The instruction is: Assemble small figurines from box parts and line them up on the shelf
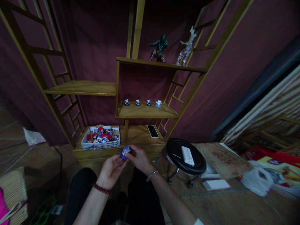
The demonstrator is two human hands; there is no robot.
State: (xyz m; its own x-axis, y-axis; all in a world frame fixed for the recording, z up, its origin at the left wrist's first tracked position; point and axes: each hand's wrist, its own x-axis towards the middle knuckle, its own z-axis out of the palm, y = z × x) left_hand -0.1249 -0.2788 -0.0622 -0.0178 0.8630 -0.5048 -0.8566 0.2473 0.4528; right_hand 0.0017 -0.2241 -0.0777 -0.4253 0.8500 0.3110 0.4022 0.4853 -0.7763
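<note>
Between my two hands is a small blue-purple figurine (126, 152) on a round base. My right hand (140, 159) pinches its right side between thumb and fingers. The fingertips of my left hand (111, 170) close on the base from the left, palm turned up. Just beyond my hands, a white patterned box (100, 145) full of small figurines with red and blue parts stands on the lowest shelf. On the middle shelf (145, 113), several small figurines stand in a row; the rightmost one (158, 103) has a light blue base.
A phone (152, 131) lies on the low shelf. The top right shelf holds a dark green figure (160, 48) and a clear statue (187, 48). A black round stool (173, 153) with a white device (187, 155) stands at right, near plastic bags (256, 179) on the floor.
</note>
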